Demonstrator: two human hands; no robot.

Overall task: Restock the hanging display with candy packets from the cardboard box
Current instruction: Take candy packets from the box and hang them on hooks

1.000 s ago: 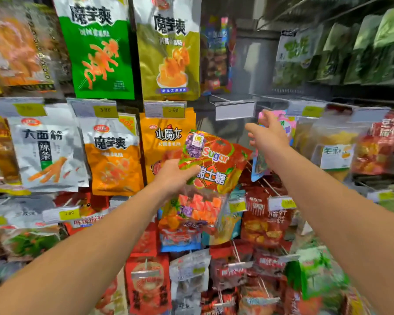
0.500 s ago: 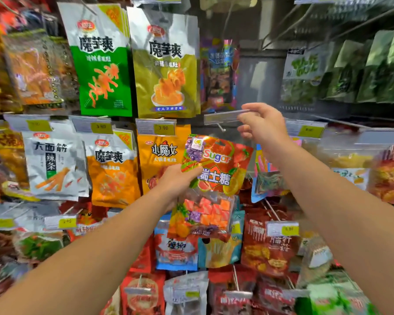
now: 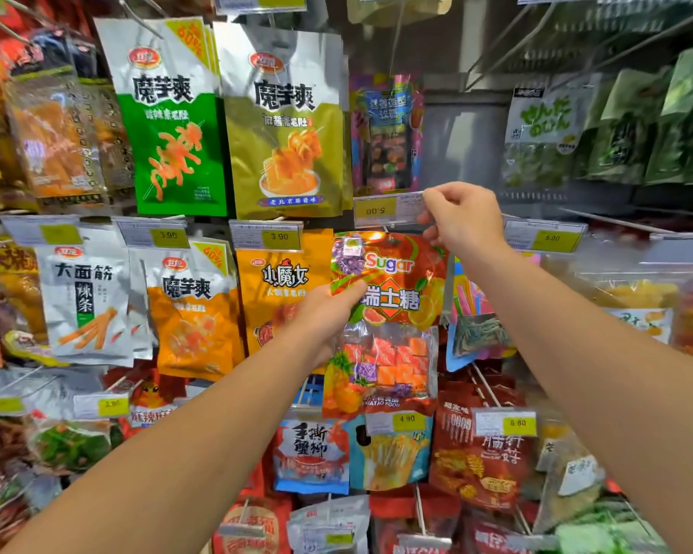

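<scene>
A red and orange candy packet [image 3: 393, 325] marked "Sugar", with fruit pictures and a clear window of wrapped sweets, is upright in front of the hanging display. My left hand [image 3: 325, 317] grips its left edge, thumb on the front. Directly above it, my right hand [image 3: 463, 219] pinches the right end of a price tag holder [image 3: 387, 209], flipped up so its yellow 5.00 label reads upside down. The packet's top edge sits just under that tag. The cardboard box is out of view.
Hooks on all sides carry snack bags: a green bag [image 3: 173, 117] and a gold bag [image 3: 285, 125] above, an orange bag [image 3: 281, 289] at left, a pink and blue packet [image 3: 477, 325] right of the candy, red bags [image 3: 481, 453] below. Green packets [image 3: 637, 125] fill the upper right.
My right hand rose from beside the pink packet to the price tag holder and tipped it upward. My left hand lifted the candy packet closer to that hook.
</scene>
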